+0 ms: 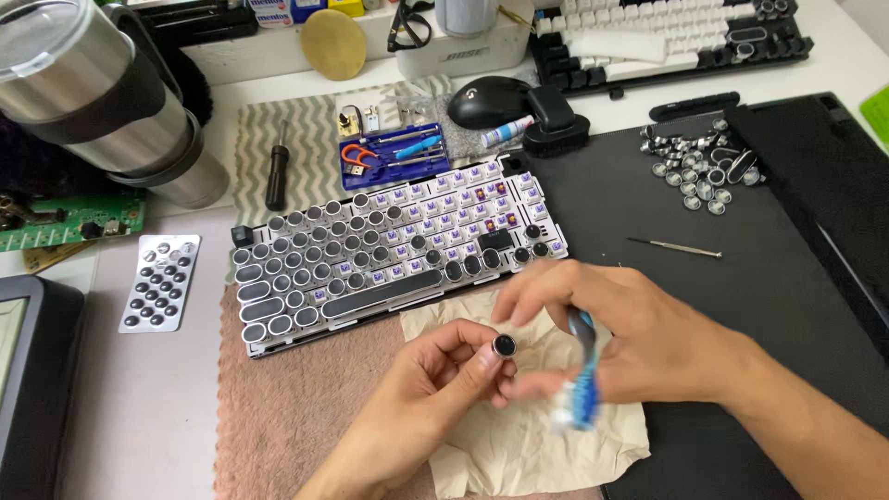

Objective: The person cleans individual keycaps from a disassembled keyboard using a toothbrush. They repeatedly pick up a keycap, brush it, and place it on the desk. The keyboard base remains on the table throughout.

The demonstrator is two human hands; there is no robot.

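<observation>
My left hand [435, 380] pinches a small round black keycap with a metal rim [505, 346] between thumb and fingertips. My right hand [630, 329] grips a blue and white toothbrush [581, 380], blurred, right beside the keycap. Both hands hover over a crumpled beige paper sheet [519, 444]. Just beyond them lies a white keyboard [389, 250]; round keycaps cover its left part, and bare purple switches show on its right part.
Loose round keycaps [699, 167] and a thin metal tool [674, 247] lie on the black mat [741, 278]. A blister tray of keycaps [159, 282], a screwdriver [276, 167], a blue tool kit [394, 156], a mouse [486, 100], a steel tumbler [102, 102] and a second keyboard [667, 42] surround the work area.
</observation>
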